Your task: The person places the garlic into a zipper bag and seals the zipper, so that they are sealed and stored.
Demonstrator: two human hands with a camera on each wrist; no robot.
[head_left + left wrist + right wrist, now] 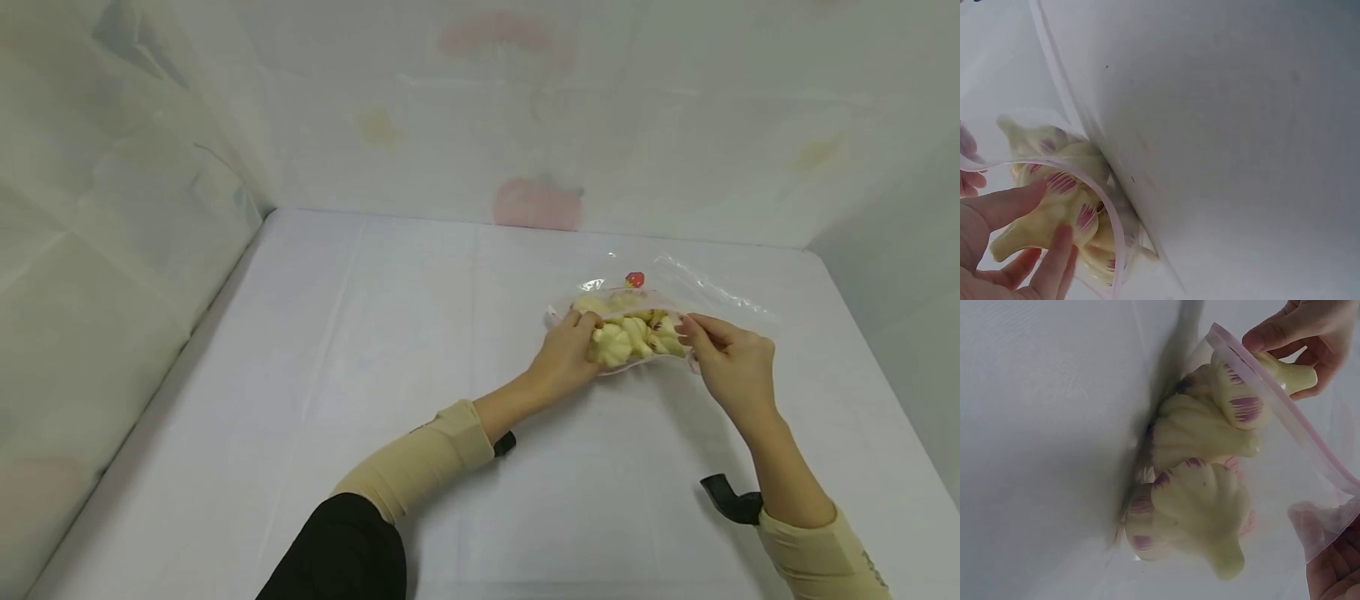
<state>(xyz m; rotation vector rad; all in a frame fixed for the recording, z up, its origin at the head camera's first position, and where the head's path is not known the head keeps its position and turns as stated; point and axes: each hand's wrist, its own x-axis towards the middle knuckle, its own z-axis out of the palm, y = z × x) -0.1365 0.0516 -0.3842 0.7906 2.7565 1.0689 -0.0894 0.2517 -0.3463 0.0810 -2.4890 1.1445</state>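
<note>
Toward the right of the table in the head view lies a clear zip bag [708,292] with a pink edge and a small red print. Several pale yellow garlic bulbs [1200,506] with purple streaks fill it. My left hand [558,358] is at the bag's left end; its thumb and fingers hold one garlic bulb [1063,212] at the bag's mouth, as the left wrist view shows. At the other end, my right hand [738,371] pinches the bag's edge and keeps the mouth apart. Some of the right fingers are hidden behind the plastic.
A white cloth covers the table [375,333]. Printed sheeting forms a back wall [675,142] and a left wall [97,250] around it. Black mounts [735,500] stick out from the beige wrist sleeves [427,462].
</note>
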